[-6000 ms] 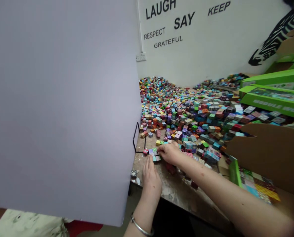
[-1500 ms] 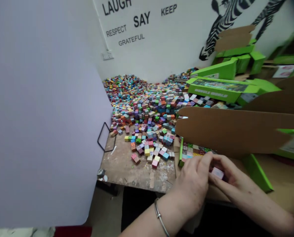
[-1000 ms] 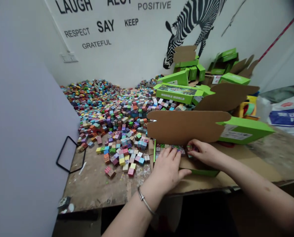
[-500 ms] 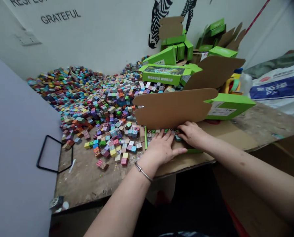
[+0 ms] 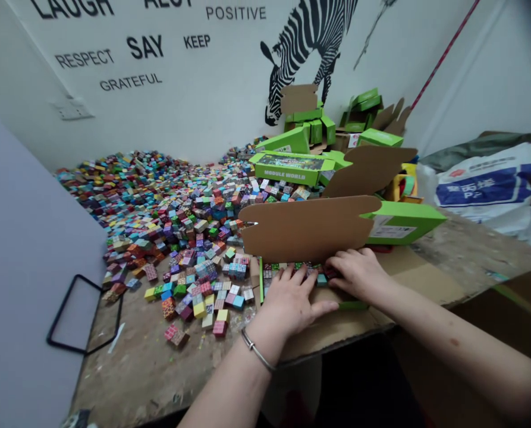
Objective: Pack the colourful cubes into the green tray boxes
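Note:
An open green cardboard box (image 5: pixel 261 279) lies in front of me, its brown lid (image 5: pixel 310 229) standing up at the back. Small patterned cubes (image 5: pixel 321 279) fill what I can see of its inside. My left hand (image 5: pixel 287 300) lies spread over the box's left part, fingertips on the cubes and thumb out to the right. Toward the box's right end, my right hand (image 5: pixel 354 274) reaches in with bent fingers. Its fingertips are partly hidden, so whether a cube is between them is unclear. Much of the box's content is covered by both hands.
A big heap of colourful cubes (image 5: pixel 180 214) spreads along the wall, with loose ones (image 5: pixel 220 321) left of the box. Behind stand green boxes (image 5: pixel 287 169), several with lids up. A white and blue bag (image 5: pixel 483 184) lies right. A black metal frame (image 5: pixel 84 315) sticks out at left.
The camera view has tilted up, so the scene sits lower and more wall shows. My right hand's fingers have bent further into the box's right part; my left hand stays spread on the cubes.

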Motion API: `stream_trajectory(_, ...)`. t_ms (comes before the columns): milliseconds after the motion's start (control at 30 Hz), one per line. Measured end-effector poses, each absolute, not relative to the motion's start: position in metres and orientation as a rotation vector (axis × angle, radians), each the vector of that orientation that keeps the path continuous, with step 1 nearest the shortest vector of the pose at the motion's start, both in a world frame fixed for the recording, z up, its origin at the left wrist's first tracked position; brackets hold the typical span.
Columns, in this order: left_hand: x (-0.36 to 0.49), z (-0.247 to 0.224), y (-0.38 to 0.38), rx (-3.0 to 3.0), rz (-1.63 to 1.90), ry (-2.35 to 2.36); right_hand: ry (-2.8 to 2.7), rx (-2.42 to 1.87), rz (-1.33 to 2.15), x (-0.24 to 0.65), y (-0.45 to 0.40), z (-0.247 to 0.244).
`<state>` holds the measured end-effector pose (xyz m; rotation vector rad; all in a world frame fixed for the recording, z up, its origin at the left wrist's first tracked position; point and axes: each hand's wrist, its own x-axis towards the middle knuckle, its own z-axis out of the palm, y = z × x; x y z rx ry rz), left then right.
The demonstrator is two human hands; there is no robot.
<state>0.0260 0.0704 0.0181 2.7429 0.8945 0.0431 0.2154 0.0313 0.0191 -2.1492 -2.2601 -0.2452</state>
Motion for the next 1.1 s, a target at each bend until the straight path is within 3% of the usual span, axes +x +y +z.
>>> stream_trajectory(433, 0.029, 0.025, 0.072, 2.734, 0.011, 0.896, -2.152, -2.145, -0.152, 0.225, 0.041, -0.001)
stream_trajectory(633, 0.024, 0.019, 0.067, 2.711, 0.092, 0.879, -2.184, -2.021, -0.269, 0.225, 0.030, -0.010)
stream_trajectory(900, 0.021, 0.015, 0.063, 2.711, 0.117, 0.879, -2.142, -1.844, 0.018, 0.239, 0.047, -0.035)
stream_trajectory(1100, 0.025, 0.004, 0.063, 2.678, 0.145, 0.861, -2.091, -1.639, -0.072, 0.215, 0.050, 0.003)
